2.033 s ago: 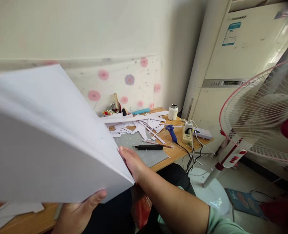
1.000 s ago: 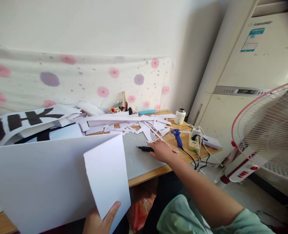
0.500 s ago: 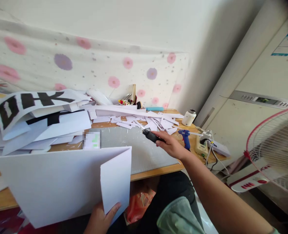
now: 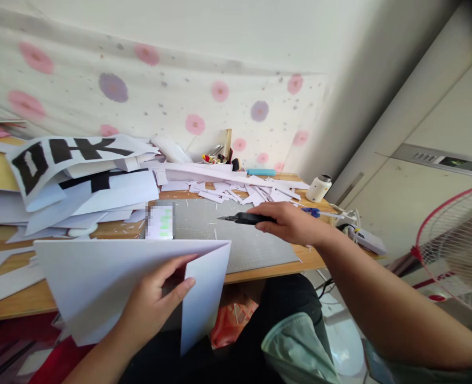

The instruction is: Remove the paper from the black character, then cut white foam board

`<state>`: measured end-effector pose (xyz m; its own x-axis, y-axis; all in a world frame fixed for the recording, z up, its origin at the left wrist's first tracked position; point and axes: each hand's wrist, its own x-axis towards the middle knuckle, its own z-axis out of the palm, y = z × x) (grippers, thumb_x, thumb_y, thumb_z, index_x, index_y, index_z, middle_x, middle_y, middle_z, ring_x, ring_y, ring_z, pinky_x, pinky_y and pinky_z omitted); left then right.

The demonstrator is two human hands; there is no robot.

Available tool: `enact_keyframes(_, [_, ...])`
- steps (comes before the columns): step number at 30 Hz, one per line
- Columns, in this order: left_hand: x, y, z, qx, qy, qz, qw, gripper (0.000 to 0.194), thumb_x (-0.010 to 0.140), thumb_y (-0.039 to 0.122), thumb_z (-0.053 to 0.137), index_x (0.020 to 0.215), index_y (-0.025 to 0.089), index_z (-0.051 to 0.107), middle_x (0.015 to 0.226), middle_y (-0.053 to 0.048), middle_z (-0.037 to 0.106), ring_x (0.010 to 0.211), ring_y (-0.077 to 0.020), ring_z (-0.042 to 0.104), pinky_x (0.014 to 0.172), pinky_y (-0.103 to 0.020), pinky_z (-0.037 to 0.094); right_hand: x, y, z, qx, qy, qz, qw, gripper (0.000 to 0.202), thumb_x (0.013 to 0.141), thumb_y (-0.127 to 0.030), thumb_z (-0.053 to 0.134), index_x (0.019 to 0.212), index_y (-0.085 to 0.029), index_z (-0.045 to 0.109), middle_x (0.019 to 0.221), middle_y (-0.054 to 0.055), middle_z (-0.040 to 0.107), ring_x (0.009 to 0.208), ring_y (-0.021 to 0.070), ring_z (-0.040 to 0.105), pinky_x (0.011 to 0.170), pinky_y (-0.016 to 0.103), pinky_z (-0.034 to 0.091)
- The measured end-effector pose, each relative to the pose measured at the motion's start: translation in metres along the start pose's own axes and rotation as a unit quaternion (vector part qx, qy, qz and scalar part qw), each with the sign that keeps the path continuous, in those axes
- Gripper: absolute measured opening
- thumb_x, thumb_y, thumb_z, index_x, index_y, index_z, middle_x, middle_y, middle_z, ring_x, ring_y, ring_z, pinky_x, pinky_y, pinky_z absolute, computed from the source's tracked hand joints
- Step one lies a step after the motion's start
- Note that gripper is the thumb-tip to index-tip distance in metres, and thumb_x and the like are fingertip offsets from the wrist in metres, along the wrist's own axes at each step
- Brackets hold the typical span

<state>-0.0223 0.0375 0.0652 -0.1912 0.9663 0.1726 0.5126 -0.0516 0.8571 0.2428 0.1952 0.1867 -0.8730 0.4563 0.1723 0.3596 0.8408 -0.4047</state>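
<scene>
A large white board (image 4: pixel 100 282) with a folded flap (image 4: pixel 206 293) at its right end stands at the table's front edge. My left hand (image 4: pixel 156 298) grips the flap, thumb on its outer face and fingers behind it in the fold. My right hand (image 4: pixel 289 221) is wrapped round a black utility knife (image 4: pixel 249 218), its blade pointing left above the grey cutting mat (image 4: pixel 260 250). Behind the board a phone (image 4: pixel 160 221) with a lit screen lies at the mat's left end.
White scraps (image 4: pixel 220 191) litter the mat's back edge. Paper sheets with black lettering (image 4: pixel 76 152) are piled at left. A white jar (image 4: pixel 319 188), blue glue gun (image 4: pixel 311 212), power strip (image 4: pixel 364 240) and fan (image 4: pixel 460 240) are at right.
My left hand has moved up the flap from its lower edge. The knife has turned from slanting up-left to nearly level. The view has shifted, and my right hand now hides most of the glue gun.
</scene>
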Motion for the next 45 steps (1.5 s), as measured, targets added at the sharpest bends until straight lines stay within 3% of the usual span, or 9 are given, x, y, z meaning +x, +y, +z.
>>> enact_keyframes(3, [0.012,0.015,0.0,0.063,-0.021,0.057,0.996,0.042,0.079,0.051,0.06,0.114,0.028,0.069,0.11,-0.001,0.074,0.095,-0.0239,0.07,0.081,-0.03,0.057,0.007,-0.012,-0.017,-0.108,-0.07,0.042,0.991,0.026,0.093,-0.028,0.048,0.11,-0.02,0.067,0.094,0.006,0.072,0.08,0.018,0.061,0.071,0.028,0.041])
enact_keyframes(7, [0.014,0.013,0.009,0.079,-0.03,0.085,0.993,0.034,0.086,0.049,0.052,0.098,0.024,0.072,0.09,0.0,0.076,0.081,-0.0205,0.07,0.071,-0.026,0.056,0.009,-0.022,-0.026,-0.218,-0.134,0.091,0.962,0.025,0.093,-0.031,0.05,0.105,-0.022,0.07,0.086,0.005,0.072,0.076,0.0182,0.061,0.063,0.026,0.034])
enact_keyframes(10, [0.013,0.006,0.011,0.097,-0.024,0.083,0.991,0.034,0.087,0.05,0.051,0.091,0.022,0.071,0.082,0.0,0.074,0.077,-0.0203,0.069,0.067,-0.026,0.055,0.007,-0.025,-0.026,-0.255,-0.154,0.096,0.95,0.025,0.094,-0.033,0.048,0.101,-0.022,0.069,0.085,0.005,0.072,0.074,0.0185,0.061,0.059,0.026,0.031])
enact_keyframes(19, [0.017,0.007,0.004,0.078,-0.041,0.089,0.992,0.034,0.085,0.052,0.053,0.096,0.025,0.069,0.09,0.0,0.072,0.092,-0.0218,0.068,0.076,-0.026,0.054,0.004,-0.021,-0.013,-0.32,-0.17,0.086,0.928,0.026,0.094,-0.036,0.045,0.098,-0.023,0.067,0.084,0.007,0.072,0.073,0.0221,0.065,0.055,0.029,0.027])
enact_keyframes(23, [0.02,0.003,0.002,0.076,-0.02,0.035,0.996,0.039,0.081,0.059,0.053,0.081,0.023,0.068,0.077,-0.002,0.069,0.09,-0.0267,0.067,0.07,-0.03,0.054,-0.003,-0.012,0.004,-0.297,-0.175,0.092,0.934,0.027,0.095,-0.038,0.045,0.101,-0.023,0.067,0.087,0.008,0.073,0.076,0.0236,0.067,0.058,0.029,0.032])
enact_keyframes(26, [0.025,-0.002,-0.003,0.04,0.008,0.001,0.999,0.04,0.078,0.061,0.057,0.081,0.023,0.069,0.079,-0.003,0.071,0.09,-0.0286,0.066,0.072,-0.033,0.054,-0.01,-0.005,0.03,-0.251,-0.175,0.094,0.947,0.028,0.096,-0.037,0.044,0.105,-0.022,0.067,0.09,0.009,0.074,0.08,0.024,0.068,0.061,0.03,0.036])
enact_keyframes(33, [0.051,-0.012,-0.015,-0.193,0.065,-0.086,0.975,0.037,0.066,0.046,0.078,0.092,0.02,0.071,0.089,-0.003,0.074,0.088,-0.0225,0.065,0.08,-0.031,0.051,-0.017,0.004,0.089,-0.166,-0.178,0.121,0.963,0.031,0.096,-0.037,0.043,0.101,-0.02,0.067,0.093,0.01,0.074,0.081,0.0226,0.067,0.062,0.029,0.035])
enact_keyframes(38, [0.071,-0.011,-0.02,-0.236,0.085,-0.14,0.958,0.04,0.059,0.046,0.079,0.086,0.019,0.068,0.08,-0.003,0.073,0.076,-0.0218,0.066,0.065,-0.031,0.053,-0.018,0.009,0.098,-0.145,-0.196,0.125,0.962,0.031,0.096,-0.037,0.043,0.1,-0.02,0.068,0.092,0.01,0.073,0.08,0.0228,0.067,0.06,0.029,0.035])
enact_keyframes(45, [0.077,-0.007,-0.021,-0.267,0.082,-0.17,0.945,0.042,0.055,0.04,0.084,0.081,0.015,0.062,0.075,-0.002,0.072,0.081,-0.0233,0.066,0.071,-0.035,0.053,-0.032,-0.002,0.1,-0.174,-0.195,0.153,0.953,0.032,0.095,-0.04,0.043,0.1,-0.019,0.067,0.09,0.013,0.073,0.079,0.0276,0.069,0.06,0.031,0.039])
